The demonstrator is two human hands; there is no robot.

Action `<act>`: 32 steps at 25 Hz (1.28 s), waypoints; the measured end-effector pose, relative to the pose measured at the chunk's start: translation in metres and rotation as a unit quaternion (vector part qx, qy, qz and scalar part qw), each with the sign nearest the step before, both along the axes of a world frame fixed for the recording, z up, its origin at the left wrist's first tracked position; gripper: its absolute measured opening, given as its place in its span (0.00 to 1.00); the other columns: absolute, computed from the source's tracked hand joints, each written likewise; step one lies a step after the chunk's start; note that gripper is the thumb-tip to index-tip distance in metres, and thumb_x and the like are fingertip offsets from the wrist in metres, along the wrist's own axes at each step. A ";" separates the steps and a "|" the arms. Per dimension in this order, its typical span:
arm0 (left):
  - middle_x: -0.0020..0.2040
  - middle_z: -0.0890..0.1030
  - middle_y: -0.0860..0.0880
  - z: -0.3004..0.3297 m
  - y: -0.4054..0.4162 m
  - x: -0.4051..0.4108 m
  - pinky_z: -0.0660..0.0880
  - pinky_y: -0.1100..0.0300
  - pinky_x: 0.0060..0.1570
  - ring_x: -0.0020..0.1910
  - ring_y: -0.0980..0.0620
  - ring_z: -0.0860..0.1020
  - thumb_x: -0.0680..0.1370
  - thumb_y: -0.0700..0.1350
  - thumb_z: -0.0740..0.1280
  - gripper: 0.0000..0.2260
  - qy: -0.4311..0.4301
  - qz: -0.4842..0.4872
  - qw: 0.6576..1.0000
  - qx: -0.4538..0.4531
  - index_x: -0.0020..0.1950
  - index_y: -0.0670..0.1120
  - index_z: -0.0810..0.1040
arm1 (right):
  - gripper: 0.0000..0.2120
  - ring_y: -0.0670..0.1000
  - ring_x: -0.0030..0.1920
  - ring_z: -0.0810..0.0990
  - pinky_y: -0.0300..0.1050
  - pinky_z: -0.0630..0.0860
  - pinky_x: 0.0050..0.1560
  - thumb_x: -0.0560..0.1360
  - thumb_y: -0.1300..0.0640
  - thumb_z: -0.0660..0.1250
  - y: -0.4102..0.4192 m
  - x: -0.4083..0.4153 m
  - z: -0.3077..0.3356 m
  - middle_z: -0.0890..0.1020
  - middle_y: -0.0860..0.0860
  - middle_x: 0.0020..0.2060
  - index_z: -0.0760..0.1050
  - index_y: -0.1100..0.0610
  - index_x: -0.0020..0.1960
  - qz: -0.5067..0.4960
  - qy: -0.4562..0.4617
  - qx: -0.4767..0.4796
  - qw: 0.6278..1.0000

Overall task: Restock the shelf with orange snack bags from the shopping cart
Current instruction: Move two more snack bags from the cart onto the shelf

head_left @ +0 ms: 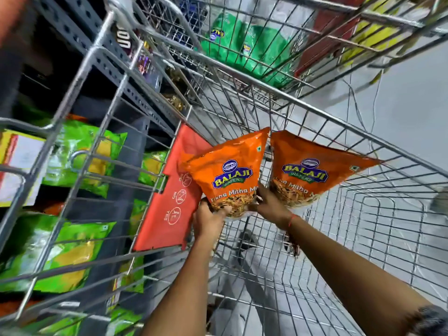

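Over the cart [315, 112], two orange snack bags [230, 175] are held side by side, left hand [208, 221] and right hand [271, 204] each clenched on one. Pick-up step judged complete; next, carry both left to the shelf [126, 86].

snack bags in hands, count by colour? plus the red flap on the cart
Orange snack bags: 2, one in the left hand at, one in the right hand at
Red cart flap: 1
Total: 3

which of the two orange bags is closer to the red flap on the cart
The orange bag in the left hand, the left orange bag; it overlaps the red flap. The right orange bag sits farther away.
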State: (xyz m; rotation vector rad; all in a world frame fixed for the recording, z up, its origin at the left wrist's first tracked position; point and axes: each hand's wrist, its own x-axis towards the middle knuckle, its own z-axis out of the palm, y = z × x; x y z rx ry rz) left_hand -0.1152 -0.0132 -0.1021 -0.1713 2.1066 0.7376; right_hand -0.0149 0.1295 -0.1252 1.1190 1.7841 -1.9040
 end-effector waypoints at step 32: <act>0.35 0.85 0.59 0.653 -0.525 0.100 0.80 0.53 0.43 0.41 0.57 0.84 0.65 0.72 0.63 0.24 0.791 0.273 0.547 0.017 0.51 0.58 0.81 | 0.27 0.42 0.60 0.81 0.40 0.79 0.59 0.67 0.55 0.78 -0.476 -0.075 0.655 0.84 0.43 0.58 0.75 0.48 0.64 0.288 0.671 0.041 0.682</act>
